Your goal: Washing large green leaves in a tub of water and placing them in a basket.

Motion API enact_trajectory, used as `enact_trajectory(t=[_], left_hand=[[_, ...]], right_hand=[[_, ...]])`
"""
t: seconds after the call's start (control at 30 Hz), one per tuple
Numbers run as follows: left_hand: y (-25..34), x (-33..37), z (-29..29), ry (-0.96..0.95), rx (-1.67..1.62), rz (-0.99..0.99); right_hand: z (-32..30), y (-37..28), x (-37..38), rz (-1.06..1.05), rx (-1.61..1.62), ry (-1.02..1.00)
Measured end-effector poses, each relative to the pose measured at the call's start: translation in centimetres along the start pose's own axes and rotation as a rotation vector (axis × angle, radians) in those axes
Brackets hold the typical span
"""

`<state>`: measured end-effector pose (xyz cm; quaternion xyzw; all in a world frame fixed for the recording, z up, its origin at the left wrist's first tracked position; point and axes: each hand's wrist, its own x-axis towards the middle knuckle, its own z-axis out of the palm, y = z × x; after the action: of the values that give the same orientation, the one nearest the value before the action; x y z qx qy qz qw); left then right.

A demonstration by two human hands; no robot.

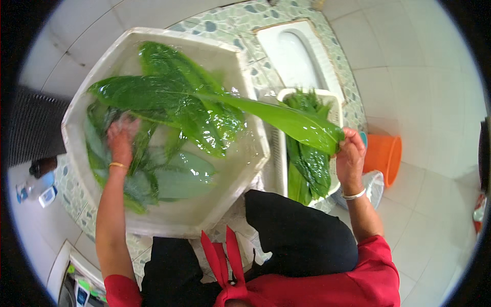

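My right hand (350, 148) is closed on one end of a long green leaf (291, 123). That leaf stretches leftward over the rim of a large white tub (235, 179), where its other end meets a cluster of wet broad leaves (169, 97). Down in the tub's water, my left hand (121, 138) is among more leaves on the left side; water and blur hide its fingers. Paler leaves (179, 176) lie underwater near the middle. Beneath the stretched leaf, a white plastic basket (282, 169) holds a stack of green leaves (312, 174).
A white squat toilet (296, 53) is set in the pebble-patterned floor beyond the basket. An orange bucket (383, 156) and a bagged bin (373, 187) stand to the right. Bottles (38, 189) are at the left, and a tiled wall (404, 66) rises at the right.
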<state>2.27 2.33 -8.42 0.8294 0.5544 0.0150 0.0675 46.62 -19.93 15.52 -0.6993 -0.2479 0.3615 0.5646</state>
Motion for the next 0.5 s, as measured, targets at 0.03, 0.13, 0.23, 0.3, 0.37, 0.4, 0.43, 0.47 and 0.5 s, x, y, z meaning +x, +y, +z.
enact_trajectory(t=[0.03, 0.13, 0.23, 0.3, 0.37, 0.4, 0.43, 0.47, 0.5], left_hand=[[0.6, -0.1, -1.0, 0.014, 0.052, 0.112], [0.8, -0.1, 0.0, 0.046, -0.044, -0.04], [-0.1, 0.2, 0.1, 0.051, -0.273, 0.029], [-1.3, -0.4, -0.6, 0.068, -0.373, 0.016], [-2.4, -1.1, -2.0, 0.095, -0.462, -0.01], [-1.6, -1.2, -2.7, 0.054, -0.817, -0.136], [0.1, -0.7, -3.1, 0.02, -1.191, -0.253], [0.9, -0.9, -3.9, 0.025, -1.326, -0.338], [1.0, -1.4, -4.9, 0.032, -1.455, -0.357]], right_hand=[[-2.3, 0.8, -0.9, 0.037, 0.033, 0.113], [-9.8, 6.1, -4.5, 0.117, -0.119, 0.355], [-16.0, 13.1, -8.8, 0.262, -0.244, 0.501], [-16.6, 14.7, -10.1, 0.395, -0.289, 0.492], [-17.2, 16.1, -10.7, 0.529, -0.432, 0.47], [-18.6, 16.8, -10.7, 0.532, -0.526, 0.457], [-22.9, 17.7, -11.1, 0.309, -0.876, 0.302], [-23.4, 17.8, -11.1, 0.29, -1.071, 0.285], [-22.7, 17.0, -10.5, 0.102, -1.327, 0.211]])
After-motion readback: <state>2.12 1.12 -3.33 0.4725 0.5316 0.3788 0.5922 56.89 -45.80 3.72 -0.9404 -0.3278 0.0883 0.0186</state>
